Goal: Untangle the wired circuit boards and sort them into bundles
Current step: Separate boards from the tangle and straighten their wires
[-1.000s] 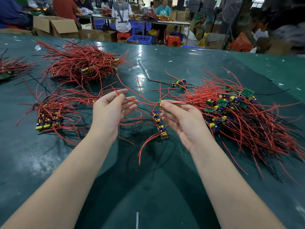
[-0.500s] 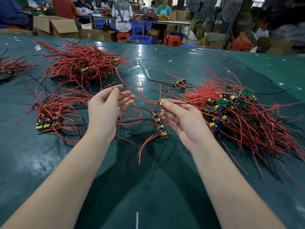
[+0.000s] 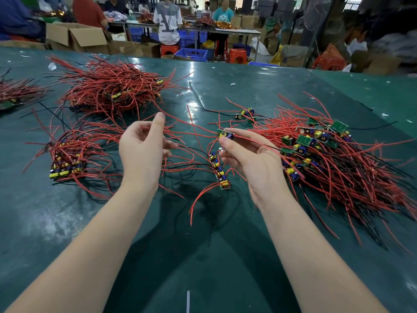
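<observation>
1. The right hand (image 3: 252, 159) pinches one small circuit board (image 3: 225, 134) between thumb and fingertips, lifted above the green surface (image 3: 248, 86) near its centre.
2. The left hand (image 3: 142, 150) is raised at about 9 o'clock from that board, fingers loosely curled around red wires (image 3: 191, 129) that run across to it; whether it truly grips them is hard to tell.
3. To free the board cleanly, I would hold the board still and let the left fingers slide outward along its leads, not yank, since neighbouring strands cross them.
4. The tangled pile (image 3: 334, 154) lies at 3 o'clock; pulling toward it risks new snags, so draw toward 9 o'clock.
5. A sorted bundle (image 3: 67, 163) sits at 9 o'clock, a larger bundle (image 3: 112, 91) at 11 o'clock; a short row of boards (image 3: 220, 172) lies between the hands, a likely resting place.
</observation>
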`<state>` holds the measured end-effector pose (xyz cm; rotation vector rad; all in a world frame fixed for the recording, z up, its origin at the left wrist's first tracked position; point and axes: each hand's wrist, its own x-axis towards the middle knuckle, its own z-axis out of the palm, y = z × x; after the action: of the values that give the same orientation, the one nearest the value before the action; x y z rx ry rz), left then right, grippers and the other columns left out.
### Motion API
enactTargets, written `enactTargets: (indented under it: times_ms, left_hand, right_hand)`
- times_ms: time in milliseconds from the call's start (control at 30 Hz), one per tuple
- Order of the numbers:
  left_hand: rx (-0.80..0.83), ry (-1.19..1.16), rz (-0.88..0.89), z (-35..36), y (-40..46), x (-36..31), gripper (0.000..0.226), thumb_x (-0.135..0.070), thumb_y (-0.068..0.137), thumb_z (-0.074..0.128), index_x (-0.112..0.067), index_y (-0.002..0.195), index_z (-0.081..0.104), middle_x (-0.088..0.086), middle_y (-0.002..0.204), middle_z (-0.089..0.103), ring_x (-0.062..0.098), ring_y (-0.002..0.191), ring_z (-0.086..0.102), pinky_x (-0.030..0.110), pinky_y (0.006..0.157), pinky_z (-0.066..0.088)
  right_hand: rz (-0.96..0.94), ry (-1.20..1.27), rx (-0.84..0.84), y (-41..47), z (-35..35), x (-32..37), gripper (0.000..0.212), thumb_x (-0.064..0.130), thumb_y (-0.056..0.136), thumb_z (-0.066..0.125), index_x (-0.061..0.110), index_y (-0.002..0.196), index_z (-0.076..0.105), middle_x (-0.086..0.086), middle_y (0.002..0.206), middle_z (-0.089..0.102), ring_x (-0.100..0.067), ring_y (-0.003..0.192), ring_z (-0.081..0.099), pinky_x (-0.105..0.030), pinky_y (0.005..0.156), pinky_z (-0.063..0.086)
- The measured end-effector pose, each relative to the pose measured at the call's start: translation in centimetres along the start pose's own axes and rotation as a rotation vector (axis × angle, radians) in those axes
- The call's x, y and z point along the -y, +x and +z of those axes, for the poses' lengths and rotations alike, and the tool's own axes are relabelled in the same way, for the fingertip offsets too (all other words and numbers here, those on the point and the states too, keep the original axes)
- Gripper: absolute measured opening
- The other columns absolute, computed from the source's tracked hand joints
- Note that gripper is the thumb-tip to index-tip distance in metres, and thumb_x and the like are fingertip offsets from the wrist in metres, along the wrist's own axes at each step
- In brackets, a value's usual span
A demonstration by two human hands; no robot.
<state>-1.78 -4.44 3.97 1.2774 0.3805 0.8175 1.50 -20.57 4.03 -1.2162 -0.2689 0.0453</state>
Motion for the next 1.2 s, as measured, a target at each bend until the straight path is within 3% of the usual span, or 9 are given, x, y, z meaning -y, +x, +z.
enactTargets:
  times_ms: [67,133,200,333,533,733,833,967,1200]
  left_hand:
    - [0.014,0.0,0.099,0.1,-0.4,-0.1,0.014,-0.021,0.093,0.062,-0.015,0.09,0.05,-0.009,0.054,0.057,0.012,0.045,0.06,0.018,0.039,0.038]
    - [0.024,-0.029,0.166,0.1,-0.7,-0.1,0.03,-0.016,0.093,0.062,-0.017,0.114,0.041,-0.001,0.071,0.064,0.016,0.049,0.064,0.021,0.044,0.045]
    - [0.034,-0.08,0.183,0.0,-0.8,-0.3,0.045,-0.011,0.093,0.06,-0.018,0.126,0.031,0.008,0.08,0.066,0.021,0.055,0.066,0.023,0.051,0.049]
    - [0.148,-0.047,0.119,0.4,-1.2,-0.6,0.004,-0.008,0.095,0.057,-0.008,0.097,0.054,0.007,0.066,0.063,0.017,0.05,0.065,0.02,0.047,0.049]
    - [0.407,-0.019,-0.073,1.2,-2.3,-0.2,0.009,-0.01,0.094,0.057,-0.006,0.094,0.066,0.0,0.065,0.07,0.011,0.051,0.065,0.017,0.05,0.051]
    - [0.378,-0.142,-0.251,1.2,-2.3,-0.4,0.015,-0.011,0.092,0.06,-0.009,0.083,0.071,-0.001,0.069,0.071,0.004,0.054,0.063,0.01,0.052,0.049]
    - [0.361,-0.199,-0.319,1.1,-2.2,-0.7,0.014,-0.014,0.091,0.062,-0.009,0.084,0.072,-0.004,0.067,0.069,0.002,0.051,0.061,0.008,0.049,0.047]
    - [0.368,-0.209,-0.344,1.0,-2.1,-0.8,0.025,-0.016,0.091,0.062,-0.014,0.071,0.077,-0.005,0.063,0.066,0.001,0.049,0.059,0.007,0.047,0.046]
    - [0.405,-0.209,-0.402,1.0,-2.1,-1.1,0.033,-0.015,0.09,0.063,-0.018,0.061,0.077,-0.006,0.06,0.066,-0.001,0.048,0.059,0.005,0.044,0.043]
  right_hand:
    - [-0.06,-0.055,0.019,-0.1,0.2,-0.2,0.022,-0.005,0.078,0.072,0.016,0.081,0.073,-0.004,0.07,0.069,-0.018,0.057,0.063,-0.025,0.059,0.055]
    - [-0.105,-0.076,0.012,-0.1,0.2,-0.4,0.022,-0.005,0.079,0.072,0.016,0.082,0.073,-0.005,0.071,0.069,-0.019,0.057,0.063,-0.029,0.06,0.056]
    - [-0.123,-0.077,-0.021,-0.1,0.1,-0.3,0.021,-0.005,0.079,0.072,0.016,0.084,0.073,-0.007,0.075,0.07,-0.02,0.058,0.065,-0.027,0.058,0.055]
    - [-0.144,-0.098,-0.052,0.0,0.0,-0.3,0.021,-0.003,0.079,0.072,0.016,0.086,0.073,-0.004,0.076,0.072,-0.019,0.058,0.066,-0.024,0.057,0.054]
    - [-0.19,-0.182,0.012,-0.3,0.4,-0.4,0.025,-0.005,0.078,0.072,0.017,0.089,0.073,0.003,0.07,0.071,-0.013,0.056,0.066,-0.025,0.061,0.056]
    - [-0.23,-0.268,0.048,-0.8,0.9,-0.3,0.029,-0.006,0.075,0.074,0.019,0.089,0.074,-0.009,0.063,0.069,-0.012,0.055,0.064,-0.023,0.058,0.054]
    - [-0.237,-0.293,0.054,-1.0,1.0,-0.3,0.029,-0.004,0.075,0.076,0.023,0.087,0.074,-0.004,0.059,0.068,-0.015,0.055,0.062,-0.027,0.057,0.054]
    - [-0.204,-0.232,0.061,-0.8,0.9,-0.2,0.025,-0.003,0.077,0.074,0.02,0.088,0.073,-0.003,0.065,0.07,-0.01,0.053,0.064,-0.018,0.056,0.05]
    - [-0.096,-0.082,0.043,-0.5,0.6,-0.6,0.017,0.004,0.077,0.077,0.02,0.075,0.074,-0.003,0.067,0.07,-0.015,0.052,0.063,-0.026,0.054,0.054]
